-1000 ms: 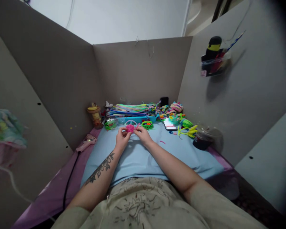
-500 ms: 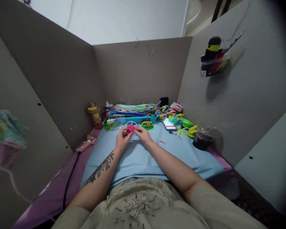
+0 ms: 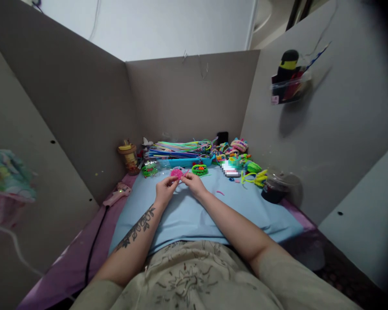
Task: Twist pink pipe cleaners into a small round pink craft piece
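Observation:
A small pink coil of fuzzy pipe cleaner (image 3: 177, 173) is held up over the blue cloth. My left hand (image 3: 165, 189) pinches its left and lower edge between thumb and fingers. From the other side my right hand (image 3: 194, 184) pinches the coil's right edge, where a short pink end sticks up. The fingertips of both hands nearly meet below the coil. Just beyond my right hand lies a green fuzzy piece (image 3: 199, 169) with an orange spot. Another green piece (image 3: 149, 169) sits under clear plastic to the left.
A blue tray (image 3: 187, 162) full of colourful pipe cleaners stands at the back. On the left are a brown-lidded cup (image 3: 128, 158) and a pink glue gun (image 3: 118, 194) with a black cord. A dark tub (image 3: 273, 189) stands right, near yellow pipe cleaners (image 3: 260, 177). Grey panels enclose three sides.
The pink coil has turned slightly in my fingers and its round face shows flatter. My left hand has shifted a little left and down; my right hand has barely moved.

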`<action>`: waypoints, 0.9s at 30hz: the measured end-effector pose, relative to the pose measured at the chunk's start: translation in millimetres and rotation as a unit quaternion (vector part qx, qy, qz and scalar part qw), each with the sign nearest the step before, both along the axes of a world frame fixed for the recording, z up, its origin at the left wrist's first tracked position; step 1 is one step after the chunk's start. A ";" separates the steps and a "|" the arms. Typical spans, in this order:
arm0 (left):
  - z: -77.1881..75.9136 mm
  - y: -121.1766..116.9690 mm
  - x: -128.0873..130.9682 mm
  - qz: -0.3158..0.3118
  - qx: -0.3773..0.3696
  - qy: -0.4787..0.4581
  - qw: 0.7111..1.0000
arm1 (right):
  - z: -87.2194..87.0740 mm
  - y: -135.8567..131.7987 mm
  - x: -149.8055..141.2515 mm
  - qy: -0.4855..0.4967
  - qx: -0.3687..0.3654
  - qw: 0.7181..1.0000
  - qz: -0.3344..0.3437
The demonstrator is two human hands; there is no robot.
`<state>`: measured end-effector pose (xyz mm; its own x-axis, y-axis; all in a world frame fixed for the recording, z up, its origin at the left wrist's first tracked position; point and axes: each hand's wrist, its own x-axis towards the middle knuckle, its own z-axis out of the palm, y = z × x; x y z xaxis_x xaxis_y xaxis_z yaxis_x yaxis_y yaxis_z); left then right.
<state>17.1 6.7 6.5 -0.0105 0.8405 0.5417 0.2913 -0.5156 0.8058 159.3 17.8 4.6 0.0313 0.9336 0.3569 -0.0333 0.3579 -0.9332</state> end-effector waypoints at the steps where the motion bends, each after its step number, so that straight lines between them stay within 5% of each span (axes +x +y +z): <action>1: -0.4 0.5 0.0 -0.001 -0.004 -0.001 1.000 | 0.4 -0.2 0.0 0.001 -0.002 1.000 0.001; 10: -1.8 4.7 -0.2 -0.059 -0.042 -0.046 0.996 | -1.1 2.0 3.3 0.032 -0.020 0.999 0.023; 27: -2.1 2.2 -3.7 0.059 0.082 0.064 0.993 | 3.5 -0.1 3.3 0.145 -0.129 0.980 0.037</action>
<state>13.5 8.9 4.4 -0.0262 0.7377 0.6746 0.4514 -0.5934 0.6664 162.6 17.8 8.1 0.0259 0.9951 0.0953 -0.3278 0.0986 -0.9396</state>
